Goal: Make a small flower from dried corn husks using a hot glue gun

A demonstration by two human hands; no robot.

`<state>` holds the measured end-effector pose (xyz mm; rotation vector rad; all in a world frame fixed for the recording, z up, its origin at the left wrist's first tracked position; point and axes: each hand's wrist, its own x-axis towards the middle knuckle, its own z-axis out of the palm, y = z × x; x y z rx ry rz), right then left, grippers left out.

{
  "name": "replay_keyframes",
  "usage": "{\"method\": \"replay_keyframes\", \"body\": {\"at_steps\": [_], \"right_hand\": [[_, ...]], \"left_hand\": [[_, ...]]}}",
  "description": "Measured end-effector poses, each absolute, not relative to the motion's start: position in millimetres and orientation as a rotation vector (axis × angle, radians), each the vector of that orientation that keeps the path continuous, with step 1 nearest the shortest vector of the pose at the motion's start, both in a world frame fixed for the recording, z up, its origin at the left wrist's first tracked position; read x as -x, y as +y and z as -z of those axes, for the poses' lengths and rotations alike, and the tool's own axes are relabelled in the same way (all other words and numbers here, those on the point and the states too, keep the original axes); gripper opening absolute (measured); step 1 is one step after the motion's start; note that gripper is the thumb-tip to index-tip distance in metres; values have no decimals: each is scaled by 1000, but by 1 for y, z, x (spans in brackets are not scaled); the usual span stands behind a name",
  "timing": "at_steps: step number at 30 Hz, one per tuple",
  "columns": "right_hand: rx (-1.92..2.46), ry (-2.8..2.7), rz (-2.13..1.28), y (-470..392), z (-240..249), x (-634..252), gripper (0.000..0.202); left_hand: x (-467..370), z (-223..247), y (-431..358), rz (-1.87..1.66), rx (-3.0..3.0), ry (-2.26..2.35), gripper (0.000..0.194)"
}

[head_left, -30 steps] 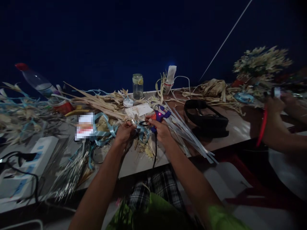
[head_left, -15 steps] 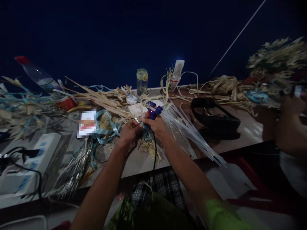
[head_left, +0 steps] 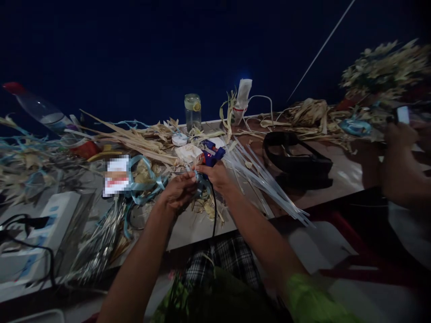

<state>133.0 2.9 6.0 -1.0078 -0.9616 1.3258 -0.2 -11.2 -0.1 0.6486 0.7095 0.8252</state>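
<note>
Left hand (head_left: 180, 188): narrow, pinched on a thin piece (head_left: 196, 174) too small to identify.
Right hand (head_left: 217, 176): wrapped around the glue gun (head_left: 213, 154).
Gun: held over the desk (head_left: 188, 231) at about two o'clock from the pinch; the piece seems to be worked at its tip, though whether glue is applied cannot be told.
Blue ribbon (head_left: 202, 186): seen just beside the pinch, at five o'clock.
Glue sticks (head_left: 269, 188): spread at four o'clock from the gun.
Next move: steadiness, with fingertips spared the tip, seems called for.
</note>
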Motion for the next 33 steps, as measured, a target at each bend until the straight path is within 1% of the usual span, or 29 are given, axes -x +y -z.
{"method": "replay_keyframes", "body": {"at_steps": [4, 9, 14, 20, 23, 28, 33], "right_hand": [[967, -987, -1329, 2, -7, -133, 24], [930, -981, -1453, -4, -9, -136, 29], [922, -1013, -1504, -5, -9, -137, 28], [978, -1011, -1234, 3, -2, -140, 31], [1021, -1029, -1140, -2, -3, -148, 26], [936, -1220, -1296, -20, -14, -158, 16], [994, -1323, -1351, -26, -16, -157, 19]], "left_hand": [[1, 1, -11, -774, -645, 692, 18], [2, 1, -11, -711, -660, 706, 17], [3, 0, -12, -643, -708, 719, 17], [7, -2, -8, -888, -724, 722, 20], [12, -3, -5, -1006, -706, 731, 21], [20, -3, -1, -1102, -672, 705, 21], [25, 1, 2, -1155, -642, 654, 21]]}}
